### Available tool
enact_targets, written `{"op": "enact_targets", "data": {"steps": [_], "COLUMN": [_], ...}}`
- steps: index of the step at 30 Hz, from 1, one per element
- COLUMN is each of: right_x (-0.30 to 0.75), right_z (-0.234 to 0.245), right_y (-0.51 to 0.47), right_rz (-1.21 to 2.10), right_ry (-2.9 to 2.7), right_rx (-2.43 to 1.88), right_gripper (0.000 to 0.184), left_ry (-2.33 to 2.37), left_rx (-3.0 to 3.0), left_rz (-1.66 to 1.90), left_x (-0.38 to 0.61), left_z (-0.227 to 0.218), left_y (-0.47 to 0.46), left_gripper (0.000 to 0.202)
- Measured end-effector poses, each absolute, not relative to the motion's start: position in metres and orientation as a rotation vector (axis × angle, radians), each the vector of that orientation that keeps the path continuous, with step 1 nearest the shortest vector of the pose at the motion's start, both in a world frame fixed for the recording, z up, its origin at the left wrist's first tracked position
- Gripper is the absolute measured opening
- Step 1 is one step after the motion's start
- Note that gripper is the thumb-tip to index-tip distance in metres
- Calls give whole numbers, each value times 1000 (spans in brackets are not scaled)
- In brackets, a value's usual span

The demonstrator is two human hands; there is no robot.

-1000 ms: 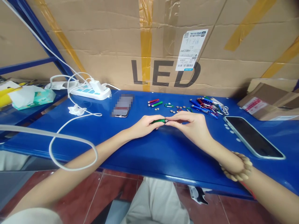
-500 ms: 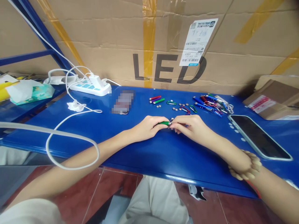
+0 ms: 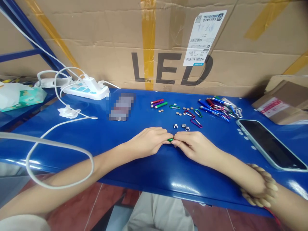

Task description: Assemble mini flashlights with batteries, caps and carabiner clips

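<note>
Between my two hands is a small green flashlight tube (image 3: 170, 140), mostly hidden by the fingers. My left hand (image 3: 149, 141) is closed round its body. The fingertips of my right hand (image 3: 197, 143) pinch its right end; whether a separate part is between them I cannot tell. Just beyond the hands lie several small silver metal caps (image 3: 183, 125). Farther back are a purple-red carabiner (image 3: 196, 123), a green carabiner (image 3: 198, 113) and several button cells (image 3: 178, 114). Red, purple and green flashlight tubes (image 3: 160, 105) lie together behind my left hand.
A heap of blue and other flashlights (image 3: 211, 109) lies at the back right, near a phone (image 3: 271, 144) and a cardboard box (image 3: 281, 101). A white power strip (image 3: 84, 91) stands back left. A white cable (image 3: 60, 138) loops over my left forearm. A large carton (image 3: 108, 41) backs the blue table (image 3: 144, 173).
Both hands have come lower in view, towards me, with the green flashlight tube. The silver caps and purple-red carabiner now show fully beyond them. The view has shifted slightly.
</note>
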State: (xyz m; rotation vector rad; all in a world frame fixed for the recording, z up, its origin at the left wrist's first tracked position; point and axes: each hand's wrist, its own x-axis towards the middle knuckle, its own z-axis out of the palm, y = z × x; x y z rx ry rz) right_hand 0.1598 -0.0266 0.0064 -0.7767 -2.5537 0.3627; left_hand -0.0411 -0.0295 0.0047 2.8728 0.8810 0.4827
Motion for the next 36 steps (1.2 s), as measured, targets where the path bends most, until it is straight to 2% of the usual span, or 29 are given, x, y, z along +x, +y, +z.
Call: {"op": "enact_targets", "data": {"steps": [3, 8, 11, 20, 22, 24, 26, 31, 36], "right_x": [157, 152, 151, 155, 163, 175, 189, 216, 229], "right_z": [8, 13, 14, 21, 26, 31, 36, 34, 9], "right_y": [-30, -34, -32, -26, -20, -11, 0, 24, 43], "right_rz": [702, 1557, 1694, 1225, 826, 291, -60, -223, -312], "right_ry": [-2424, -1902, -1744, -2011, -2120, -2156, -2135, -2119, -2219], "right_rx": [-893, -890, -857, -1031, -1142, -1263, -1356, -1509, -1495], "right_gripper": [33, 46, 49, 56, 54, 44, 35, 19, 29], "left_ry": [882, 923, 952, 1092, 1214, 1315, 1338, 1285, 1249], "left_rx": [2924, 2971, 2882, 2470, 2328, 2153, 1991, 1690, 1468], "left_rz": [540, 884, 1013, 872, 842, 840, 887, 1000, 1018], "left_x": [-40, -36, -33, -29, -29, -29, -29, -27, -27], "left_z": [4, 6, 6, 8, 11, 14, 17, 18, 16], "left_y": [-31, -35, -35, -36, -35, -35, -33, -29, -24], "left_gripper": [33, 30, 29, 21, 21, 21, 19, 18, 17]}}
